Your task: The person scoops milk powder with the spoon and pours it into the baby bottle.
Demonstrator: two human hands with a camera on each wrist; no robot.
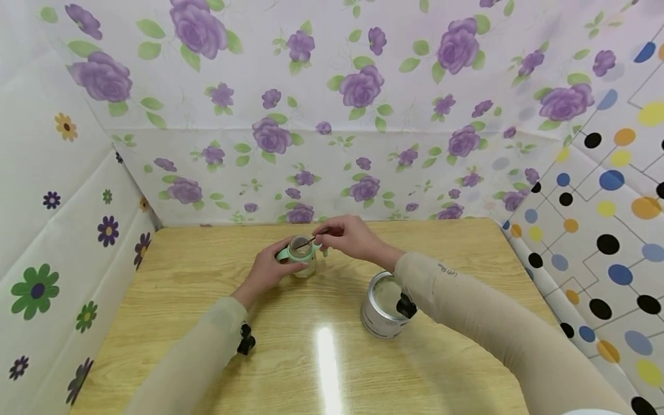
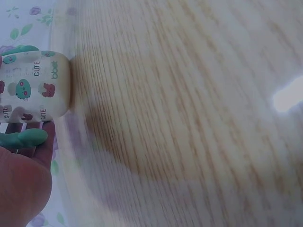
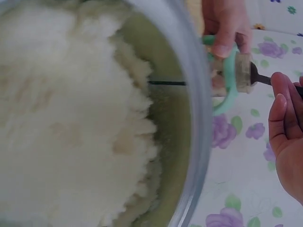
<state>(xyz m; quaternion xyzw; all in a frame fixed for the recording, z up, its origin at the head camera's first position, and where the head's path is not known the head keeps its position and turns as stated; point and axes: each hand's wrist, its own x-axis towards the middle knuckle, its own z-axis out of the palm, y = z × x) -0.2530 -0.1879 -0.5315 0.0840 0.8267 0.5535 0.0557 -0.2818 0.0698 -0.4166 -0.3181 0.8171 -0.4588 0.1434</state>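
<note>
Nearest, 2 pale beige sleeves reach in: the right sleeve (image 1: 482,311), bearing small dark lettering, passes to the right of the can, and the left sleeve (image 1: 192,357) lies well to its left. Each carries 1 black wrist device, the right device (image 1: 406,305) overlapping the can's right edge from above, the left device (image 1: 246,340) well to the can's left.

A whitish cylindrical can (image 1: 383,327) with a silver metal rim stands open, holding pale cream powder (image 3: 71,118).

Beyond the can and to its left, the left hand (image 1: 272,268) grips a small clear bottle (image 2: 35,87) with mint-green handles, printed with little cartoon figures and "CUTE"; its thumb lies across the front. The bottle's mouth is uncovered; I cannot tell whether its base touches the table. Beyond the can, slightly to its left, the right hand (image 1: 355,236) pinches a slim dark spoon (image 3: 262,79), whose bowl end is at the bottle's mouth.

Under the can spreads a light wood-grain table (image 1: 171,276), with a bright glare strip (image 1: 328,369) to the can's left. Farthest, behind the can, hangs a white cloth (image 1: 332,158) with purple roses; a flowered cloth (image 1: 36,291) rises far to its left, a dotted cloth (image 1: 612,178) far to its right.
</note>
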